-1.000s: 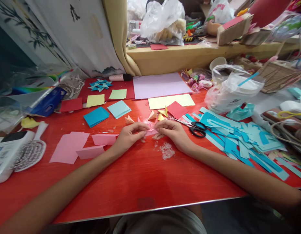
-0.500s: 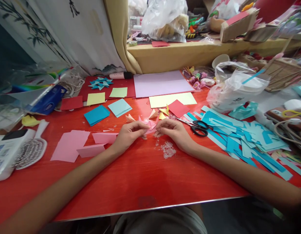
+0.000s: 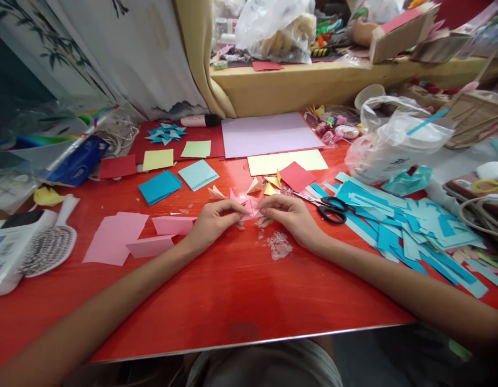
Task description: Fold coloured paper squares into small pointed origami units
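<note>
Between my hands is a small folded pink paper piece [image 3: 252,206], partly hidden by the fingers. My left hand [image 3: 219,219] pinches its left side, thumb against fingertips. On the other side, my right hand [image 3: 287,217] has its fingers closed on the right edge. Just beyond lie peach folded pieces [image 3: 254,185] and yellow folded pieces [image 3: 270,188]. A red paper square [image 3: 297,176] rests behind my right hand, with black-handled scissors [image 3: 332,210] beside it. Nearer me is a small heap of clear bits [image 3: 280,245].
Pink sheets [image 3: 115,237] and folded pink cards [image 3: 152,246] lie left; blue squares [image 3: 160,187] sit behind them. Blue paper strips [image 3: 410,231] cover the right side, below a plastic bag [image 3: 397,140]. A white hairbrush [image 3: 55,242] lies far left. A lilac sheet [image 3: 268,135] is at the back.
More of the folded pink paper shows between my hands, and my right fingers sit slightly farther along its right edge. The whole view has shifted a little.
</note>
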A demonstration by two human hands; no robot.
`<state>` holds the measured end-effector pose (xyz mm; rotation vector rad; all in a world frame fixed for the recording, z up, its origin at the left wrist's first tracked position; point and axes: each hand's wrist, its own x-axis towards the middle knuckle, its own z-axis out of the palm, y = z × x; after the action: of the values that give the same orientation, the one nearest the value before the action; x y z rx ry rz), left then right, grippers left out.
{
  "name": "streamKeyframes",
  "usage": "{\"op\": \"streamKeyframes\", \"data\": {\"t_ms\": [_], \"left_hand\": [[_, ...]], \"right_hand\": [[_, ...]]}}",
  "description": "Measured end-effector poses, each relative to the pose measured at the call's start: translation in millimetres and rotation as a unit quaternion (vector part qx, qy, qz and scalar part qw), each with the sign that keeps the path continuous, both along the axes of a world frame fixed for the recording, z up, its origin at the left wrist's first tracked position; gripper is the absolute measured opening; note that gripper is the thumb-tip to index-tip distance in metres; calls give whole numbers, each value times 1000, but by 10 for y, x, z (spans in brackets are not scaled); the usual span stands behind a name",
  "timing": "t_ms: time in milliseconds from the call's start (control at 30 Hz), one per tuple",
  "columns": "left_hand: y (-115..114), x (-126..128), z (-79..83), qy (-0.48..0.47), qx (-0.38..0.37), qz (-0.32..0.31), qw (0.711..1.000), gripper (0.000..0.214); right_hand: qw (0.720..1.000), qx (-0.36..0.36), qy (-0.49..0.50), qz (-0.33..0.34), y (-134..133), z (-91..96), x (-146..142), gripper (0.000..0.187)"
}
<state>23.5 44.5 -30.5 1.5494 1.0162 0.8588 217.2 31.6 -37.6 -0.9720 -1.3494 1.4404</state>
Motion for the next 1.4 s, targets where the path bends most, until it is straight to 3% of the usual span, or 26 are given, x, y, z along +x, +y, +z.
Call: {"op": "streamKeyframes", "data": {"t_ms": [433,800,967,1167,1400], "left_hand": [[-40,-8,20,62,67,-3,996,14],[-74,16,92,111,158,-51,980,19],[-42,7,59,113,118,-80,983,13],[-23,29,-16,74,64,-66,993,10],[-19,32,-48,-15,3,-87,996,19]], "right_hand": [[999,-43,7,-7,44,-38,-6,10],[999,-5,-24,30,24,-14,-5,5],[998,27,-17,49,26,-24,3,10],[997,38,-23,64,14,-11,16,15],[998,-19,-26,54,16,16,-19,17]]}}
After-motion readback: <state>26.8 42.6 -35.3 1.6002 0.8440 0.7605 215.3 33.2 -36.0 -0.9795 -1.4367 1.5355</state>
